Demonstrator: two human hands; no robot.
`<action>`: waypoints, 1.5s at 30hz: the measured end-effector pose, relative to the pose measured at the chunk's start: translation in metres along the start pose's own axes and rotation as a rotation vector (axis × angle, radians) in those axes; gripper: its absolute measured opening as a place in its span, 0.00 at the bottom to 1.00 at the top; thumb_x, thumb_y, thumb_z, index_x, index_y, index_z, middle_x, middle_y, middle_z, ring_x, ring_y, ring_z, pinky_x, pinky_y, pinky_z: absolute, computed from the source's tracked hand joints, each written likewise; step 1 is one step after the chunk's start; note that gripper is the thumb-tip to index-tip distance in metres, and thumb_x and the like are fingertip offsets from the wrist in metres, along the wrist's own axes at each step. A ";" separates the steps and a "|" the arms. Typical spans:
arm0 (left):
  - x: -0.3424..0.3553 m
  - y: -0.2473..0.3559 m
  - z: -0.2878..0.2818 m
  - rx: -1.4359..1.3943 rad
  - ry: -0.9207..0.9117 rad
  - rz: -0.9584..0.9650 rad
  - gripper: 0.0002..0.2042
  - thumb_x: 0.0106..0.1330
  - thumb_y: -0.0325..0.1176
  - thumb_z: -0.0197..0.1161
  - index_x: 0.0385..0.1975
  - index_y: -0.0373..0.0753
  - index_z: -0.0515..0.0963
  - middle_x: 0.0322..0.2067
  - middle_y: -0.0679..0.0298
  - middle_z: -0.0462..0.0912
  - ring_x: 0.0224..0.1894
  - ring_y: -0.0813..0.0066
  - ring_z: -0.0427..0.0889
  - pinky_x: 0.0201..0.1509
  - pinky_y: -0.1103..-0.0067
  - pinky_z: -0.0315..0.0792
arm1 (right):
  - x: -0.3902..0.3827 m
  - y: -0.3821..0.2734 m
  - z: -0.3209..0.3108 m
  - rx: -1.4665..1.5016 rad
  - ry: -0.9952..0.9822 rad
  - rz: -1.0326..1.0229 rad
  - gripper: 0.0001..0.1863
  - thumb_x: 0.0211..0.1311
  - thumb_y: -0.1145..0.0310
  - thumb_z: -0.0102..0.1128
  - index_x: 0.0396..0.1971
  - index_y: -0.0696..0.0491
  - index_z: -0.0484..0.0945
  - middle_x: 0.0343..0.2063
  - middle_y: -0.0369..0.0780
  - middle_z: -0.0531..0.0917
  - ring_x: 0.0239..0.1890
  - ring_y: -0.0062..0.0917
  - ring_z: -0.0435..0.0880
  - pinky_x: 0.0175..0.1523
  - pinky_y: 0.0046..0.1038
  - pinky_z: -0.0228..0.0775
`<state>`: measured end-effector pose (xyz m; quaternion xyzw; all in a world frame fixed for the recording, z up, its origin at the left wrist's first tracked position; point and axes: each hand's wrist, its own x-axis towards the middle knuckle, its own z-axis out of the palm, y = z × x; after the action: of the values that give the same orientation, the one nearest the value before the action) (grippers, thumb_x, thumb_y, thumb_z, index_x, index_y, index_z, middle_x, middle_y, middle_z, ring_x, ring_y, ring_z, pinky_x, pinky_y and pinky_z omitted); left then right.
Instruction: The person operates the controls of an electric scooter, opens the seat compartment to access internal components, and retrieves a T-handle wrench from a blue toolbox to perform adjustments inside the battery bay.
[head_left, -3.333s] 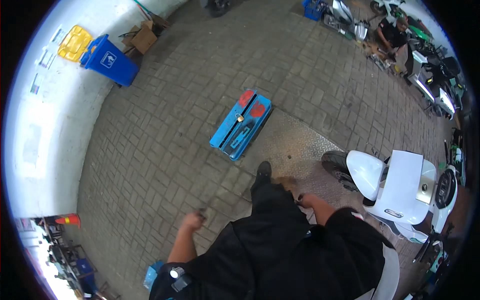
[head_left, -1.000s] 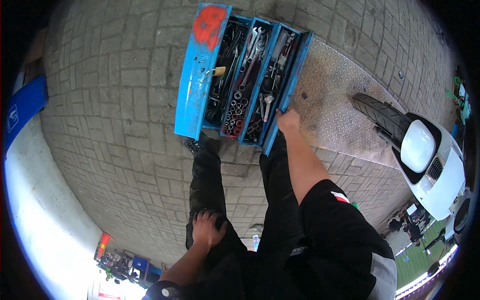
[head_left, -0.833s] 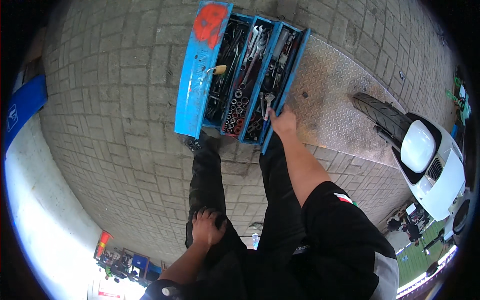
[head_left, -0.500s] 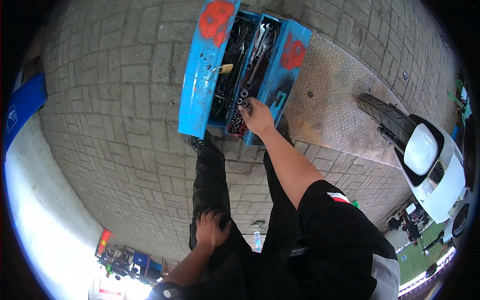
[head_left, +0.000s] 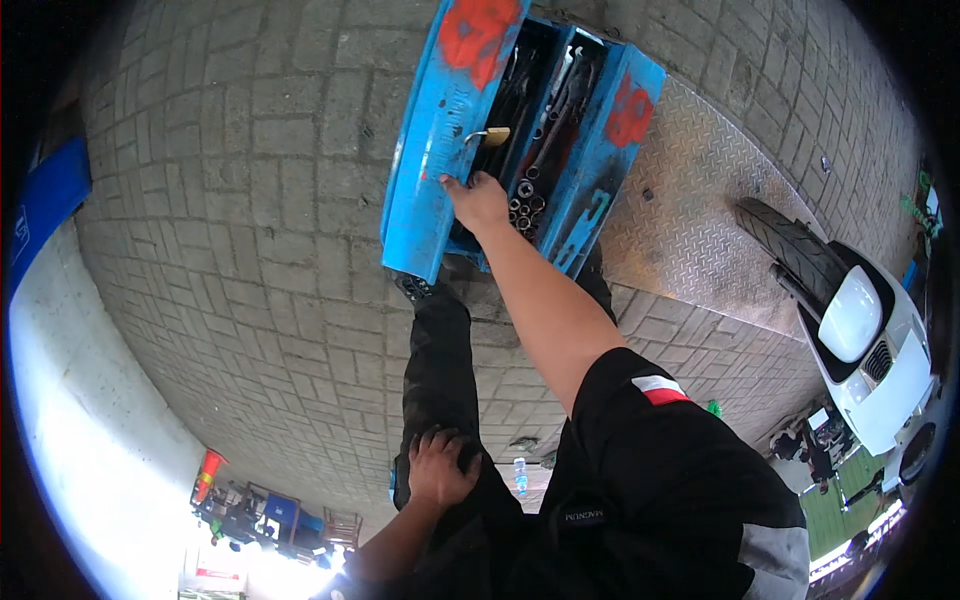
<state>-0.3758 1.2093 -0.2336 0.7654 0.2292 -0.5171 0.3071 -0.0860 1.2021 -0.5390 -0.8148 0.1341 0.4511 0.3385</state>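
Observation:
A blue metal toolbox (head_left: 415, 230) with red paint patches stands in front of me. My right hand (head_left: 472, 205) grips the inner edge of its left lid, fingers curled there. An open brass padlock (head_left: 496, 136) hangs from that lid, just above my fingers. The inner trays hold wrenches (head_left: 564, 100) and sockets (head_left: 525, 210), partly shaded or behind my hand. The right lid (head_left: 625, 130) covers part of the box. My left hand (head_left: 441, 468) lies on my left thigh with fingers spread, holding nothing.
A steel tread plate (head_left: 700, 230) lies right of the toolbox, beside a white scooter (head_left: 870, 380) and its front tyre (head_left: 790, 245). A blue bin (head_left: 45, 215), a white wall (head_left: 90, 420) and an orange cone (head_left: 207, 475) are left. A water bottle (head_left: 520, 476) stands between my legs.
The box was closed earlier, then open to show several trays. The right lid has folded inward over a tray. My right hand has moved leftward from the sockets onto the left lid.

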 end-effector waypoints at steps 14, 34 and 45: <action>-0.002 -0.029 -0.021 -0.073 0.006 0.036 0.22 0.59 0.50 0.61 0.50 0.46 0.80 0.59 0.60 0.74 0.65 0.57 0.66 0.72 0.53 0.51 | -0.034 -0.113 0.036 -0.502 -0.176 -0.187 0.27 0.62 0.54 0.53 0.38 0.68 0.81 0.45 0.60 0.81 0.52 0.47 0.81 0.59 0.38 0.72; -0.004 -0.052 -0.017 -0.102 0.059 0.080 0.21 0.56 0.48 0.62 0.47 0.45 0.81 0.57 0.60 0.75 0.62 0.56 0.70 0.70 0.52 0.55 | -0.008 -0.168 0.105 -0.301 -0.298 -0.212 0.24 0.60 0.54 0.56 0.37 0.65 0.83 0.43 0.57 0.83 0.49 0.48 0.82 0.56 0.40 0.74; -0.003 -0.052 -0.028 -0.094 0.065 0.037 0.21 0.56 0.48 0.63 0.47 0.46 0.81 0.59 0.57 0.71 0.62 0.54 0.69 0.70 0.53 0.55 | 0.009 -0.028 0.037 -0.551 0.045 -0.050 0.34 0.60 0.57 0.59 0.64 0.54 0.61 0.57 0.54 0.72 0.55 0.49 0.77 0.60 0.44 0.70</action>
<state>-0.3930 1.2656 -0.2346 0.7707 0.2488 -0.4749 0.3445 -0.0898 1.2482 -0.5478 -0.8891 -0.0063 0.4438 0.1120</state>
